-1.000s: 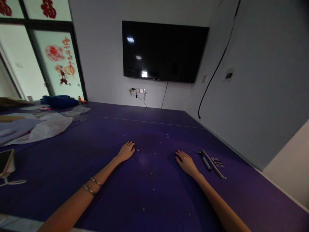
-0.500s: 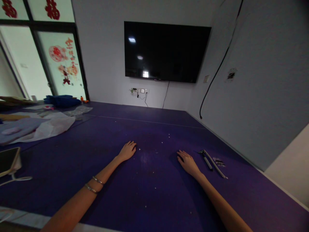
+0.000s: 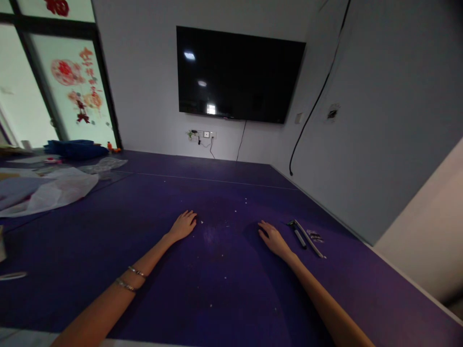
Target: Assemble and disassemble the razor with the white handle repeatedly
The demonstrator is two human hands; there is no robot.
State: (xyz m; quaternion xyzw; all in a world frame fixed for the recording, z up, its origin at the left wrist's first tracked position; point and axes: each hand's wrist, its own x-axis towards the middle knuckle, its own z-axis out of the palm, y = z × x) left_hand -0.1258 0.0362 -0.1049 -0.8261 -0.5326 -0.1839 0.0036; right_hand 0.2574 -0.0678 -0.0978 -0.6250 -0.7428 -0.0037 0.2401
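My left hand (image 3: pixel 183 225) lies palm down on the purple tabletop (image 3: pixel 231 260), fingers stretched out and nothing in them. Two silver bracelets (image 3: pixel 132 278) circle that forearm. My right hand (image 3: pixel 273 237) also rests flat on the surface, its fingers apart and holding nothing. Just to its right lies a slim tool with a grey handle and dark head (image 3: pixel 300 237), perhaps a razor or cutter. Beside this is a thin pale curved strip (image 3: pixel 309 239), and past it a small patterned dark piece (image 3: pixel 315 236). White specks are scattered between my hands.
At the left lie clear plastic sheeting (image 3: pixel 65 190), a dark blue folded cloth or bag (image 3: pixel 77 149) and a small orange object (image 3: pixel 110 146). A television (image 3: pixel 240 74) hangs on the far wall. A black cable (image 3: pixel 314 106) dangles along the right wall.
The view has turned slightly to the right, so everything sits further left in it. Both hands stay flat on the tabletop, and nothing has been picked up.
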